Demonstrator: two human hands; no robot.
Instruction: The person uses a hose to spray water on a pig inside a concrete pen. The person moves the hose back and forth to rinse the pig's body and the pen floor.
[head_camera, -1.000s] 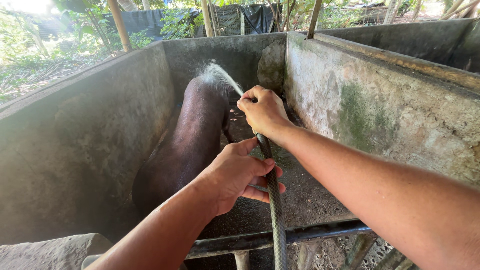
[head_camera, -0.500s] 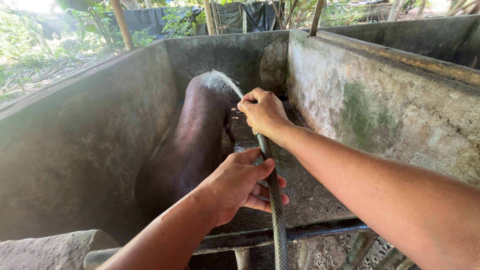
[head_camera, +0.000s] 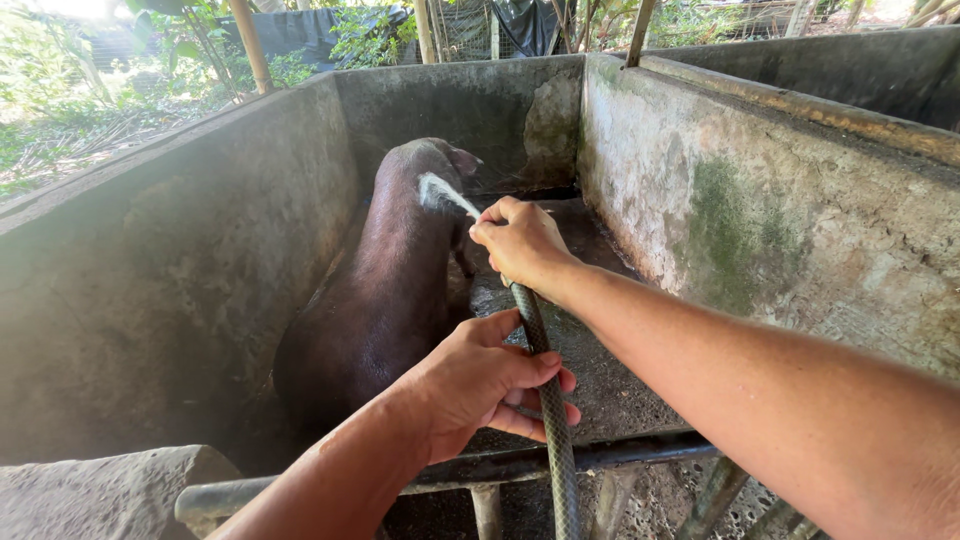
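Observation:
A dark green woven hose (head_camera: 549, 410) runs up from the bottom edge through both my hands. My left hand (head_camera: 488, 382) grips it low down, just above the pen's rail. Farther along, my right hand (head_camera: 520, 243) is closed over the hose's end, which is hidden under the fingers. A white jet of water (head_camera: 442, 193) shoots from that end and hits the back of a dark brown pig (head_camera: 385, 280). The pig stands along the left wall, facing away from me.
Stained concrete walls (head_camera: 720, 200) enclose the pen on three sides. A dark metal rail (head_camera: 640, 452) crosses the near side, with upright posts below it. The floor (head_camera: 600, 380) is wet. Wooden poles and green plants stand beyond the back wall.
The water jet has dropped from the pig's far end to nearer along its back. Both hands have sunk a little in view while holding the hose.

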